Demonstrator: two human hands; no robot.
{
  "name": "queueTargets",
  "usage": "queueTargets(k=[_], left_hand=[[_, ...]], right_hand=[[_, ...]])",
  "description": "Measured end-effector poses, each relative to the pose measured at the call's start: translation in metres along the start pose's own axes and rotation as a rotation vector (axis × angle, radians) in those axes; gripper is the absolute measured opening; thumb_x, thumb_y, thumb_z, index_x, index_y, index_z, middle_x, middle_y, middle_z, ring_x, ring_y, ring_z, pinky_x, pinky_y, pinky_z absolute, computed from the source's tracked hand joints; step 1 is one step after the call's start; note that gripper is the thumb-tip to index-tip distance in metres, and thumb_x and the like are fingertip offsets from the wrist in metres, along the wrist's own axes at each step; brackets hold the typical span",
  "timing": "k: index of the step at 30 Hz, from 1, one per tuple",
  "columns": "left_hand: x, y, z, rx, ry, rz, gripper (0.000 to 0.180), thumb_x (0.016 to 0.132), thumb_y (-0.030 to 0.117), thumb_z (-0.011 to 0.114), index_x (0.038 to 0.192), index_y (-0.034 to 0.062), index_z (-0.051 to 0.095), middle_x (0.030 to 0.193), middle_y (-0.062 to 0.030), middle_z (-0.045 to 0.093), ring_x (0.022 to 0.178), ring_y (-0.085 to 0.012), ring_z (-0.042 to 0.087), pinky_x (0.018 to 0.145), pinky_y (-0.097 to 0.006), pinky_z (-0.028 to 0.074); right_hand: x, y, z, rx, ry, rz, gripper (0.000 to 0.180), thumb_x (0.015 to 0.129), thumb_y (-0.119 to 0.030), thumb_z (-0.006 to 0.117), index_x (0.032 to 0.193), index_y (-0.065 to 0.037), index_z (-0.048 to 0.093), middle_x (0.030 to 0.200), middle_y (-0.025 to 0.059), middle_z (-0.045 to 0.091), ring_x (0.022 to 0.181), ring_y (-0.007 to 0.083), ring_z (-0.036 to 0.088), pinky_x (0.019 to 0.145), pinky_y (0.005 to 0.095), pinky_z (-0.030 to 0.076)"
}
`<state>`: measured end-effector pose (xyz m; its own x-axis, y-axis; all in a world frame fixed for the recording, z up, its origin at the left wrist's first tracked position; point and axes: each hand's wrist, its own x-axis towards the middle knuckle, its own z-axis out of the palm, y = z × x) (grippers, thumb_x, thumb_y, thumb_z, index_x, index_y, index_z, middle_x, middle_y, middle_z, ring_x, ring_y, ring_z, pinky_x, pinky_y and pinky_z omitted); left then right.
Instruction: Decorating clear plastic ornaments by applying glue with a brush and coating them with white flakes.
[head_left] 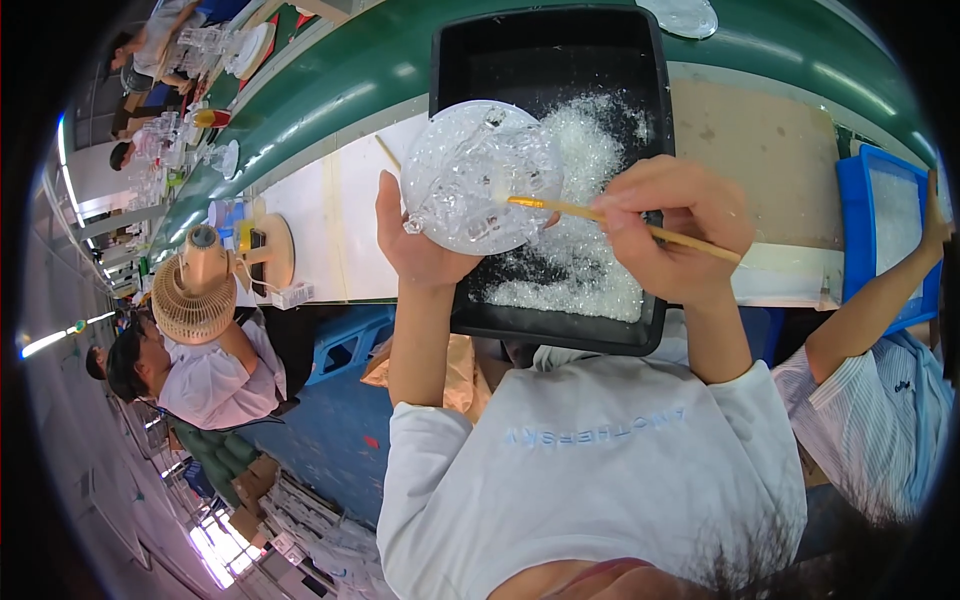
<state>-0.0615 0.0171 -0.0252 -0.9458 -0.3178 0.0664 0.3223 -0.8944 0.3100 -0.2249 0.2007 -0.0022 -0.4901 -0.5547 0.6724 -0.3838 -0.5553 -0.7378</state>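
Note:
My left hand [430, 245] is closed around the edge of a round white base [455, 125] that carries a clear, glassy figure [490, 165]. In my right hand [680, 220] is a slim wooden paintbrush [570, 208], pinched between thumb and fingers. The brush tip touches or hovers just over the clear figure; I cannot tell which. Below both hands lies a black plastic tray [540, 38], partly filled with white, sparkling flakes [575, 270]. The flakes are heaped along the tray's right and near parts.
A beige fan [195, 295] stands on the table at left. At right is a blue tray [855, 225] with white contents, a co-worker's arm [875, 300] reaching over it. A green conveyor belt [350, 90] runs behind. A clear disc [685, 15] lies beyond the black tray.

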Motion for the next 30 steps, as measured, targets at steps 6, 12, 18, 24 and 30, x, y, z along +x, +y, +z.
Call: queueTargets(k=[6,12,18,24,30], left_hand=[[-0.003,0.005,-0.009,0.076,-0.012,0.004,0.089,0.096,0.068,0.025,0.157,0.0032,0.024,0.159,-0.0197,0.031,0.144,-0.0410,0.034,0.117,-0.057,0.027],[-0.004,0.006,-0.010,0.119,0.008,0.011,0.088,0.096,0.068,0.026,0.157,0.0038,0.024,0.159,-0.0192,0.030,0.144,-0.0409,0.033,0.117,-0.057,0.027],[0.001,0.000,-0.007,0.101,-0.185,0.020,0.088,0.096,0.068,0.030,0.157,0.0054,0.025,0.159,-0.0200,0.030,0.144,-0.0449,0.032,0.114,-0.066,0.028],[-0.001,0.007,-0.006,0.067,0.058,0.006,0.088,0.096,0.068,0.033,0.156,0.0053,0.025,0.159,-0.0220,0.029,0.144,-0.0465,0.031,0.113,-0.069,0.027],[0.002,-0.001,-0.001,-0.122,0.030,0.021,0.087,0.096,0.067,0.032,0.157,0.0051,0.025,0.159,-0.0219,0.029,0.143,-0.0469,0.032,0.113,-0.069,0.026]], right_hand=[[-0.006,0.000,-0.005,-0.026,-0.009,0.083,0.018,0.078,0.015,0.064,0.092,0.005,0.062,0.081,0.0172,0.067,0.069,0.0180,0.064,0.059,0.0261,0.052],[-0.005,0.002,-0.008,-0.085,-0.079,-0.011,0.021,0.078,0.013,0.064,0.097,0.005,0.060,0.082,0.0172,0.067,0.070,0.0172,0.064,0.060,0.0251,0.052],[-0.010,0.001,-0.015,-0.165,-0.044,-0.035,0.017,0.078,0.013,0.064,0.093,0.005,0.061,0.083,0.0178,0.068,0.071,0.0183,0.066,0.060,0.0261,0.053],[-0.010,0.001,-0.017,-0.227,-0.030,-0.088,0.018,0.076,0.013,0.064,0.092,0.005,0.061,0.081,0.0175,0.068,0.069,0.0191,0.066,0.059,0.0267,0.053],[-0.012,0.002,-0.016,-0.194,-0.014,-0.081,0.024,0.073,0.016,0.064,0.094,0.005,0.060,0.081,0.0167,0.067,0.068,0.0199,0.066,0.058,0.0278,0.054]])
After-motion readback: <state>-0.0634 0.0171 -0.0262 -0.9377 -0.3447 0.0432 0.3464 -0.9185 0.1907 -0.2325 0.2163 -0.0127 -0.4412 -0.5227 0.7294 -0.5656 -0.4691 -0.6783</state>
